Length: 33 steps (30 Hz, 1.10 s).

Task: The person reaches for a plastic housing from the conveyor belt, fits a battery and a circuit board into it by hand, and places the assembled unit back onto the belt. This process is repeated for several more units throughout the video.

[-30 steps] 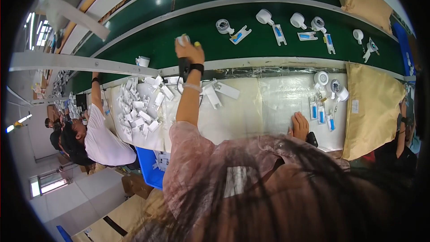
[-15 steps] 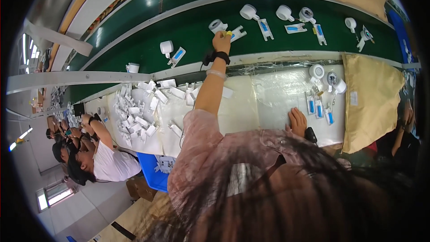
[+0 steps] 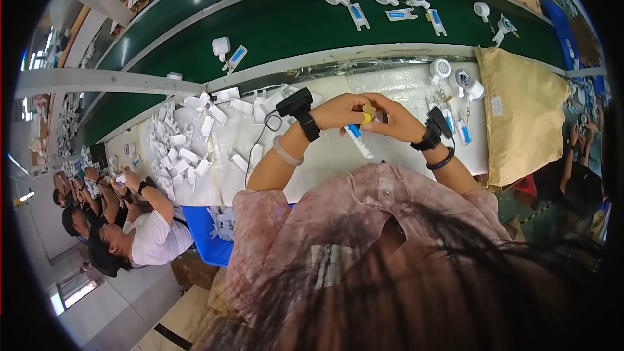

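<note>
The left hand [image 3: 343,112] and the right hand [image 3: 398,122] meet at the centre of the frame, wrists apart and forearms rising from the lower edge, so that the two arms form an arch. Both hands are curled inward, fingers bent and closed around the upper end of a slim white plastic holder with a bright blue strip [image 3: 361,146]; the right thumb and fingers pinch beside its small round yellow piece [image 3: 367,117]. The exact contact of the left fingertips is partly hidden.

Beneath the hands spreads a pale, glossy sheet-covered worktop [image 3: 305,172]. Its far edge meets a whitish rail [image 3: 286,67], beyond which a dark green belt [image 3: 279,34] crosses the upper frame. Bare sheet shows between the holder and a jumbled heap of white plastic pieces [image 3: 185,151] at centre left. On the right, just beyond the right wrist, lie white round-headed units with blue-striped holders [image 3: 464,131], then a tan paper-like cover [image 3: 520,127], leaving narrower room there.

The holder's long axis slants steeply from upper left to lower right; its exposed white end points down the frame, toward the pinkish mottled shirt [image 3: 364,198], just short of it.
</note>
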Each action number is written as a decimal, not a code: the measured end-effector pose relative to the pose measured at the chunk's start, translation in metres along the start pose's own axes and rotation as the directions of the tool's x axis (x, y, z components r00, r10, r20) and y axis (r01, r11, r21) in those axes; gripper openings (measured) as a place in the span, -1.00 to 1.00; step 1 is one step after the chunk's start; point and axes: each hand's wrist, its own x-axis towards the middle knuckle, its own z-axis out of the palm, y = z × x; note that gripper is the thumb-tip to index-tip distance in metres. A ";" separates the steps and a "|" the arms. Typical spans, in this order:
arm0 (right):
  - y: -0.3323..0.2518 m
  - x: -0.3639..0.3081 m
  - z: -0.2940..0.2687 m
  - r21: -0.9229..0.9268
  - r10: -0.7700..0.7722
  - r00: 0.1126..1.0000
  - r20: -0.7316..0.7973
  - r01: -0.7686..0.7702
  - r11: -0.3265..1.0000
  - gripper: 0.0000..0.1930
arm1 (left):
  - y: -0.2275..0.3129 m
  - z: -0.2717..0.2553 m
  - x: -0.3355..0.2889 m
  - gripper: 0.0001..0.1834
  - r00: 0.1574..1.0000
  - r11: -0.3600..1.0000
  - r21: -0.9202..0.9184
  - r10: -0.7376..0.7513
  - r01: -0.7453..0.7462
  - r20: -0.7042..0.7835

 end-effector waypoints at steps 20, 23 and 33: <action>-0.008 -0.013 0.012 0.375 0.255 0.951 0.176 -0.304 0.876 -0.85 | -0.048 0.033 -0.034 -0.63 0.944 0.816 -0.542 0.013 -0.200 -0.330; -0.020 -0.019 0.006 0.165 0.270 0.958 0.097 -0.283 0.945 -0.81 | -0.044 0.034 -0.036 -0.64 0.838 0.872 -0.364 0.091 -0.328 -0.538; -0.021 -0.021 0.000 -0.225 -0.040 0.997 -0.064 0.025 0.974 -0.86 | -0.062 0.036 -0.055 -0.51 0.986 0.593 -0.788 0.062 -0.163 -0.158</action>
